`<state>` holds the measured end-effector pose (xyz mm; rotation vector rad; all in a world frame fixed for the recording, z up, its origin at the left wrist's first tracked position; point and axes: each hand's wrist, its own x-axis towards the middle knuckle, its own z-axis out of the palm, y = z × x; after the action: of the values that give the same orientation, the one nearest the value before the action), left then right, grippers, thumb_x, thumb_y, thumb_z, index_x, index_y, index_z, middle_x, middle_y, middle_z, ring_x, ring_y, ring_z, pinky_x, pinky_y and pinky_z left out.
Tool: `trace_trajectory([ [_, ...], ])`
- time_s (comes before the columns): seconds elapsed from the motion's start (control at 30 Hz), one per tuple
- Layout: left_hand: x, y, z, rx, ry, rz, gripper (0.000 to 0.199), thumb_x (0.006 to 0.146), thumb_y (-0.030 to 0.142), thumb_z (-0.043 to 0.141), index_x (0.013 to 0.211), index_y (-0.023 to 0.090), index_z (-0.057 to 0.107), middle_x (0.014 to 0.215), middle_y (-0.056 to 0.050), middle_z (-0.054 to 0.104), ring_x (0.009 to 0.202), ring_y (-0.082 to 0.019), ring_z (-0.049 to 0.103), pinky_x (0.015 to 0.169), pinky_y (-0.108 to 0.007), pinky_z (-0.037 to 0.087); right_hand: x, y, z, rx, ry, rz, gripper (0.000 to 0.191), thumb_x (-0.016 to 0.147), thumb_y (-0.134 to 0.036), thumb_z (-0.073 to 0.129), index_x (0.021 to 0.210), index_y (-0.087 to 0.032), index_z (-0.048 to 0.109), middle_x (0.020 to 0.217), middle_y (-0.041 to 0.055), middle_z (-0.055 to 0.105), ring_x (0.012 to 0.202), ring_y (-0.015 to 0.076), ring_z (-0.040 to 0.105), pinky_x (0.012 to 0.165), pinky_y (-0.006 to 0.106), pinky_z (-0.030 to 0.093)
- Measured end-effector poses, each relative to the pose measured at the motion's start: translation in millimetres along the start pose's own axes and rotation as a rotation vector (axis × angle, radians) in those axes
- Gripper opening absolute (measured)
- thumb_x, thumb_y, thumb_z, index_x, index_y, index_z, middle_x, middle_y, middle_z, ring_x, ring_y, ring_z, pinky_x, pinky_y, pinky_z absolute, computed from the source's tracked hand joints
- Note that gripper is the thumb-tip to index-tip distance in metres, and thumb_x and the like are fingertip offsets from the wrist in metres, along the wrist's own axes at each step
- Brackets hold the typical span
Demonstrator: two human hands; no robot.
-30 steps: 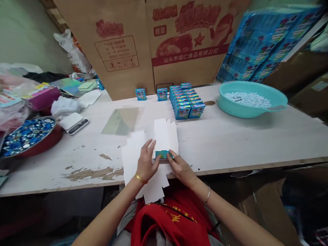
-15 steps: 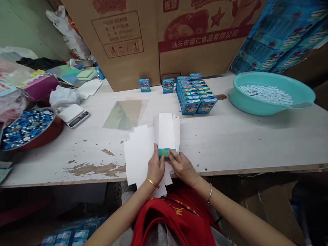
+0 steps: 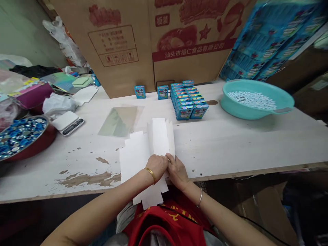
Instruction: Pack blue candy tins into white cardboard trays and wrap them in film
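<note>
Head view — at the table's near edge:
- Hands: left hand [image 3: 156, 167] and right hand [image 3: 177, 172] meet on the blank's near part, fingers bent and close together; whether they pinch it, I cannot tell.
- Thing: white die-cut carton blank [image 3: 160, 140], long axis running 12 to 6, lies on the painted wooden table [image 3: 217, 147], its near part partly hidden by the hands.
- Done and left: upright blue printed boxes [image 3: 184, 109] stand massed at 12 to 1 o'clock — the blank's far end lies flat and unfolded.
</note>
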<state>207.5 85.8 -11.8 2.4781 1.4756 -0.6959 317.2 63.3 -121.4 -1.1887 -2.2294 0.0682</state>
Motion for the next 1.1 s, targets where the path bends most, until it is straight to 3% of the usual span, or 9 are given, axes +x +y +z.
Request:
trace_trajectory([
  [0.13, 15, -9, -22.3, -0.077, -0.196, -0.043, 0.017, 0.084, 0.017, 0.056, 0.093, 0.01, 0.068, 0.087, -0.015, 0.071, 0.085, -0.03, 0.069, 0.073, -0.037, 0.052, -5, -1, -10, 0.307, 0.142, 0.015, 0.044, 0.086, -0.005, 0.041, 0.129, -0.014, 0.043, 0.143, 0.0197, 0.038, 0.108, 0.0258, 0.056, 0.086, 0.042, 0.053],
  [0.23, 18, -18, -28.2, -0.096, -0.26, -0.034, 0.02, 0.085, 0.028, 0.056, 0.087, 0.014, 0.07, 0.094, -0.014, 0.072, 0.089, -0.03, 0.069, 0.076, -0.037, 0.052, -3, -1, -19, 0.589, 0.147, 0.237, 0.058, 0.089, -0.015, 0.043, 0.144, -0.021, 0.025, 0.154, 0.0183, 0.021, 0.112, 0.0231, 0.056, 0.086, 0.04, 0.054],
  [0.3, 19, -22, -27.0, -0.082, -0.267, -0.035, 0.017, 0.083, 0.025, 0.057, 0.085, 0.015, 0.07, 0.093, -0.013, 0.073, 0.091, -0.029, 0.069, 0.08, -0.038, 0.051, 5, 1, -20, 0.701, 0.124, 0.435, 0.061, 0.093, -0.026, 0.044, 0.148, -0.021, 0.018, 0.15, 0.0179, 0.03, 0.117, 0.0235, 0.054, 0.088, 0.039, 0.054],
  [0.37, 20, -22, -23.9, -0.079, -0.259, -0.039, 0.016, 0.082, 0.023, 0.057, 0.087, 0.016, 0.07, 0.094, -0.012, 0.073, 0.093, -0.029, 0.068, 0.085, -0.039, 0.05, 16, 5, -17, 0.738, 0.091, 0.529, 0.059, 0.094, -0.036, 0.045, 0.148, -0.02, 0.025, 0.138, 0.0161, 0.045, 0.123, 0.0252, 0.05, 0.096, 0.042, 0.05],
  [0.53, 17, -21, -17.3, -0.107, -0.2, -0.053, 0.023, 0.083, 0.018, 0.053, 0.102, 0.015, 0.064, 0.102, -0.013, 0.072, 0.099, -0.029, 0.067, 0.087, -0.039, 0.05, 35, 15, -6, 0.731, 0.055, 0.504, 0.049, 0.09, -0.032, 0.045, 0.137, -0.019, 0.044, 0.12, 0.0136, 0.058, 0.115, 0.0257, 0.054, 0.101, 0.046, 0.045],
  [0.77, 17, -24, -14.2, -0.194, -0.147, -0.055, 0.024, 0.074, 0.01, 0.058, 0.097, 0.016, 0.061, 0.092, -0.008, 0.072, 0.092, -0.028, 0.067, 0.08, -0.035, 0.049, 33, 17, -8, 0.7, 0.036, 0.477, 0.052, 0.085, -0.017, 0.039, 0.137, -0.017, 0.042, 0.121, 0.0139, 0.058, 0.115, 0.0241, 0.053, 0.099, 0.045, 0.046],
  [1.1, 12, -19, -0.3, -0.15, -0.06, -0.063, 0.022, 0.074, 0.008, 0.053, 0.091, 0.019, 0.062, 0.09, -0.008, 0.071, 0.086, -0.027, 0.066, 0.074, -0.034, 0.048, 35, 21, -12, 0.737, -0.015, 0.457, 0.052, 0.082, -0.012, 0.034, 0.133, -0.017, 0.043, 0.12, 0.0129, 0.058, 0.109, 0.0239, 0.054, 0.095, 0.045, 0.048],
])
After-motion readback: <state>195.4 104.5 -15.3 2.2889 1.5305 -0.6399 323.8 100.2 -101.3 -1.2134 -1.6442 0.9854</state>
